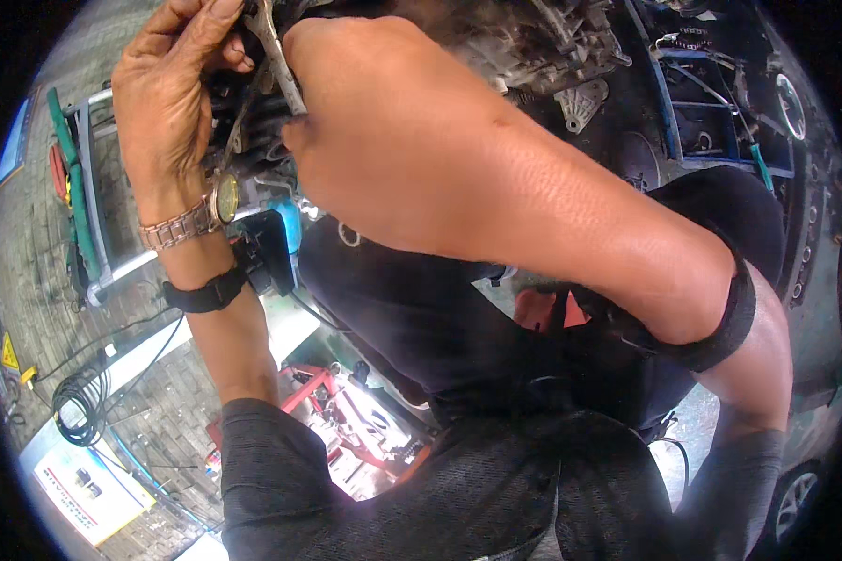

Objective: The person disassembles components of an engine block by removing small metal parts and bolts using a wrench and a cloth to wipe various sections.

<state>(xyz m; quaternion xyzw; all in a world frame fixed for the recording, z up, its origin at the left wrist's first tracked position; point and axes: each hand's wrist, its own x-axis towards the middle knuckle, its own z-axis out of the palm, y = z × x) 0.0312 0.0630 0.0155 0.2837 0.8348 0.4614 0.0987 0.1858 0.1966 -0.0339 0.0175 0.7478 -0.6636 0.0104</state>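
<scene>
My left hand is raised at the upper left, its fingers bent inward and closed at the top edge beside a grey metal arm. What those fingertips grip is cut off by the frame. My right hand reaches across from the right, curled against the other side of the metal arm. Its back faces me and hides the fingers and anything in them. Behind both hands lies a greasy engine or gearbox assembly, with dark metal parts between the wrists.
A blue metal frame with tools stands at the upper right. Left are a silver rail, a coiled black cable and a poster on the brick-patterned floor. A red tray holds metal parts below. A car wheel shows lower right.
</scene>
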